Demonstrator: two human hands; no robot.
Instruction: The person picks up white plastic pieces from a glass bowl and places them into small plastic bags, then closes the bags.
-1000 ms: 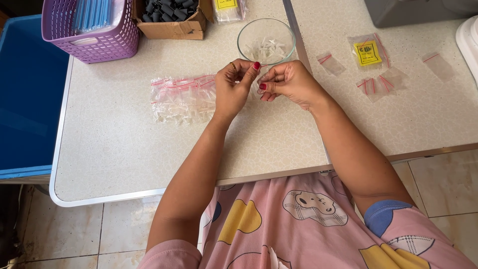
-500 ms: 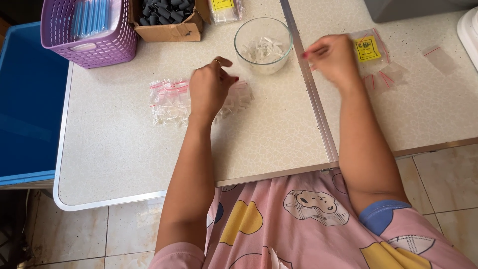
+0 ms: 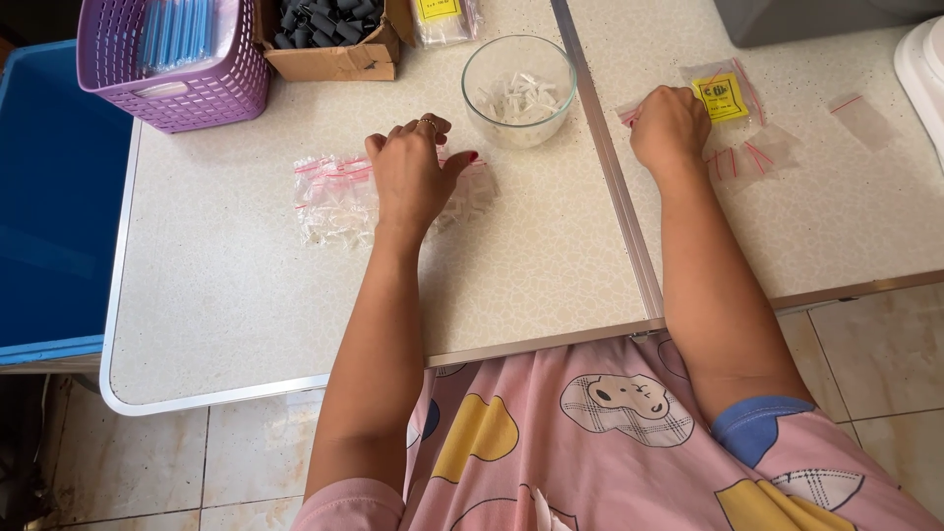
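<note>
— Under the left hand (image 3: pixel 411 177), what lies on the table (image 3: pixel 226 295)?

— A small heap of clear plastic bags with red zip strips (image 3: pixel 334 197), filled with little white pieces. The heap runs crosswise, left to right, and the hand lies palm down on its right half, fingers loosely spread and pointing away from the body. It presses or rests there; nothing is pinched that I can make out.

— And the right hand (image 3: pixel 671 126)?

— Well apart, across the metal seam (image 3: pixel 605 157) between the two tabletops. It is curled into a loose fist on a scatter of empty clear bags (image 3: pixel 757 157), its fingertips hidden, so I cannot tell whether it grips one. A small bag with a yellow label (image 3: pixel 721 96) sits just beside its knuckles.

— What stands between the hands?

— A round glass bowl (image 3: pixel 519 88) with thin white plastic pieces in the bottom, near the left hand's fingertips and just left of the seam. The left hand is nearer to it.

— Materials?

— Bags are thin, glossy, crinkled film; the bowl is smooth and hard; the table has a pale speckled top with a metal edge.

— Farther off?

— A purple plastic lattice basket (image 3: pixel 177 79) holding blue sticks, a cardboard box (image 3: pixel 334 49) of dark cylinders, and a blue bin (image 3: pixel 49 197) to the left.
</note>
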